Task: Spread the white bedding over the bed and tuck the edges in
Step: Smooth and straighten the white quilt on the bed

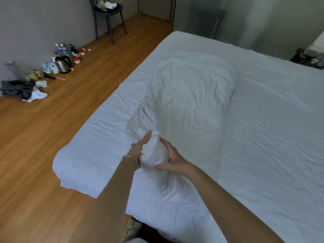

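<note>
On the near left part of a white-sheeted bed [263,120], a bundle of white bedding [189,95] lies rumpled and still folded on itself, its long axis running from the person's hands away toward the far end of the mattress. Both hands meet at the bundle's near, gathered end, which is lifted off the sheet. The left hand [140,148], a thin bangle [130,157] on its wrist, lies along the left side of the bunched cloth with fingers fairly straight; how firmly it holds cannot be told. The right hand [172,159] curls around the right side, thumb underneath and fingers wrapped over the cloth. The two hands are about equally near, with the bulk of the bedding lying straight ahead of them and slightly to the right, so any spreading would likely have to carry the cloth forward and outward to both sides. By the look of it, spreading has barely begun and no edge of this bedding is tucked.

Beneath it the fitted sheet is creased but covers the mattress, its near left corner hanging over a wooden floor [52,137]. Against the grey wall on the left stand a steel kettle [63,64], water bottles [60,48], small jars and a heap of clothes [21,89]. A dark chair [108,14] with items on its seat stands at the far wall.
</note>
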Tool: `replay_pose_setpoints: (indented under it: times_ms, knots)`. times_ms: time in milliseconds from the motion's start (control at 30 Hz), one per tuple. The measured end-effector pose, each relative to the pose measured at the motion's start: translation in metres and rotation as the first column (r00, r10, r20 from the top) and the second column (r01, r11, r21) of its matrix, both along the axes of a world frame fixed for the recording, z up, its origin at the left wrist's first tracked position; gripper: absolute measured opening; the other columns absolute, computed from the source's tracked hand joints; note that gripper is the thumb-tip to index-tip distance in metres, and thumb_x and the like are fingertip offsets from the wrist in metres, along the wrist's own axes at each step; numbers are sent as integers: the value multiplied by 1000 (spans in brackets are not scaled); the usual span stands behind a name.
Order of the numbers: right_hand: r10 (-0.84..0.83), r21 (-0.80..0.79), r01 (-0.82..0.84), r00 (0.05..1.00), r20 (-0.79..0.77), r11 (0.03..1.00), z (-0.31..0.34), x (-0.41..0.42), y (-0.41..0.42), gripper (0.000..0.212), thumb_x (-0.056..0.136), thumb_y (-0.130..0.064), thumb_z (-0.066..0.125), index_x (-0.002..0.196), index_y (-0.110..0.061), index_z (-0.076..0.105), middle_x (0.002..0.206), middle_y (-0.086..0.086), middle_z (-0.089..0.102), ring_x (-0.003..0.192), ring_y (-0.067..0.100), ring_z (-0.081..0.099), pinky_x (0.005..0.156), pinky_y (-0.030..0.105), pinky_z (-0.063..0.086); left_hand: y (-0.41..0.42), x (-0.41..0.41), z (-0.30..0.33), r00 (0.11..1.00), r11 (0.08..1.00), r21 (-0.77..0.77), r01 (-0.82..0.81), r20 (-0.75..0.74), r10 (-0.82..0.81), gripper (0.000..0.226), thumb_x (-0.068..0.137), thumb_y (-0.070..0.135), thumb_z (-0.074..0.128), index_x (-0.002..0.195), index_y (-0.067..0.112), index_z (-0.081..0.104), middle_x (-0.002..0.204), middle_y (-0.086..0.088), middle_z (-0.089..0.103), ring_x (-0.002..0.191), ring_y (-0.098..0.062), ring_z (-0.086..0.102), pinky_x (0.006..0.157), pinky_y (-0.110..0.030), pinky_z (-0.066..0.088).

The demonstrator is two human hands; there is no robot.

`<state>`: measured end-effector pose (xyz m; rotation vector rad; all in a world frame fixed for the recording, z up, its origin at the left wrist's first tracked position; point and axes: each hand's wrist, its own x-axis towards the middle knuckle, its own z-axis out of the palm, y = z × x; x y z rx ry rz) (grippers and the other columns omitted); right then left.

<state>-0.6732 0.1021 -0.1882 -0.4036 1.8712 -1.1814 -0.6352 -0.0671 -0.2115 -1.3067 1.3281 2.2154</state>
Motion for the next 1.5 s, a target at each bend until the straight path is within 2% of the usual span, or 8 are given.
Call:
replay_pose_setpoints:
  times_ms: [100, 333, 467, 600, 767, 1000, 1267, 1500]
  knots:
    - [-285, -104, 408, 777, 561, 907, 13, -30, -11, 67, 71, -44, 76, 124, -8, 55, 120, 13, 62, 108, 26, 62, 90, 35, 51, 13, -11, 8, 969, 986, -82, 144, -189, -158, 82, 74, 27, 80, 140, 20, 33, 119, -9, 61, 104, -22, 62, 83, -30, 54]
    - [-346, 463, 447, 892, -290, 765, 20, -59, -41, 127, 49, -67, 83, 141, -44, -2, 136, 7, 31, 122, 32, 44, 104, 48, 40, 66, -14, 15, 712, 761, -326, 561, -279, -645, 45, 72, 13, 67, 117, 9, 58, 94, -10, 70, 80, -24, 68, 71, -41, 58]
    - [-253, 484, 460, 865, -433, 745, 6, -61, -9, 97, 80, -31, 70, 146, -34, -1, 117, 10, 55, 86, 24, 58, 84, 39, 53, 64, -7, 7, 615, 687, -351, 636, -306, -726, 28, 79, 20, 74, 104, 31, 66, 98, 6, 72, 94, -12, 68, 87, -31, 55]
    - [-200, 460, 429, 862, -466, 777, 1, -68, 14, 82, 88, -36, 61, 146, -38, 4, 118, 8, 57, 94, 29, 59, 84, 35, 50, 47, -20, -9, 892, 911, -224, 345, -225, -393, 26, 86, 30, 70, 110, 22, 66, 110, 3, 65, 102, -16, 60, 81, -22, 49]
    - [-254, 300, 420, 849, -462, 857, 5, -72, 61, 75, 87, -39, 58, 143, -48, 9, 112, 1, 61, 84, 23, 65, 79, 36, 56, 81, -90, 9, 973, 941, -291, 172, -98, -208, 130, 48, 77, 73, 152, 27, 13, 153, -6, 28, 137, -26, 35, 113, -39, 28]
    - [-371, 105, 428, 862, -346, 897, -4, -80, 216, 75, 89, -40, 56, 143, -61, 8, 130, -7, 53, 105, 18, 58, 87, 29, 52, 195, -196, 10, 981, 891, -446, 87, -116, -154, 136, 61, 51, 85, 152, 24, -11, 151, -11, 34, 133, -29, 41, 112, -42, 31]
    - [-490, 226, 594, 783, -383, 772, -26, -66, 474, 78, 88, -45, 56, 138, -69, 1, 142, -15, 45, 121, 18, 53, 101, 32, 44, 468, -221, -5, 853, 801, -509, 316, -218, -475, 97, 57, 23, 78, 144, 20, 34, 126, -9, 56, 103, -26, 59, 81, -31, 50]
    - [-764, 308, 747, 640, -89, 590, -110, -1, 615, 86, 88, -33, 70, 155, -22, 16, 156, -4, 26, 144, 17, 27, 115, 27, 22, 656, -207, -55, 287, 143, -628, 765, 133, -949, 93, 81, 30, 72, 154, 24, 15, 140, -8, 34, 123, -30, 48, 93, -29, 44]
